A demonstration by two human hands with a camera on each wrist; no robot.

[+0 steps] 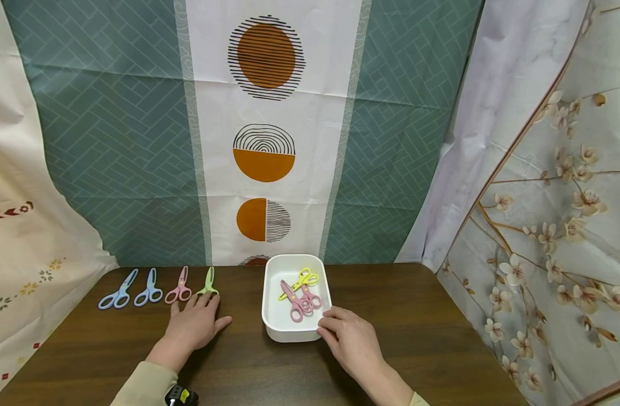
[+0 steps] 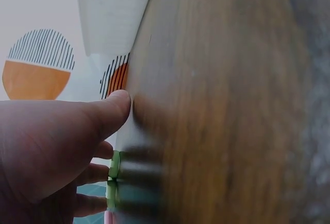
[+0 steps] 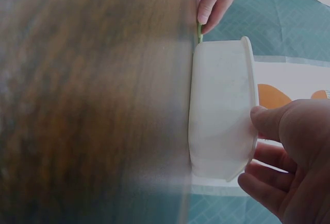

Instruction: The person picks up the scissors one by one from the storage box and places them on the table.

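The right hand (image 1: 352, 341), its thumb and bent fingers around the near right corner, lightly holds the rim of a white, rounded rectangular plastic box (image 1: 287, 336) on the dark brown wooden table (image 1: 259, 372). The left hand (image 1: 195, 324) lies palm down with fingers extended, gripping nothing; its fingertips touch the handles of light-green plastic scissors (image 1: 209, 278), whose blades point away beyond them. Inside the box are two pink scissors (image 1: 290, 292) and yellow scissors (image 1: 302, 279). Left of the green pair stand pink-handled scissors (image 1: 181, 286), light-blue scissors (image 1: 150, 286) and periwinkle scissors (image 1: 122, 293). Behind hangs teal-and-white patterned fabric (image 1: 391, 169).
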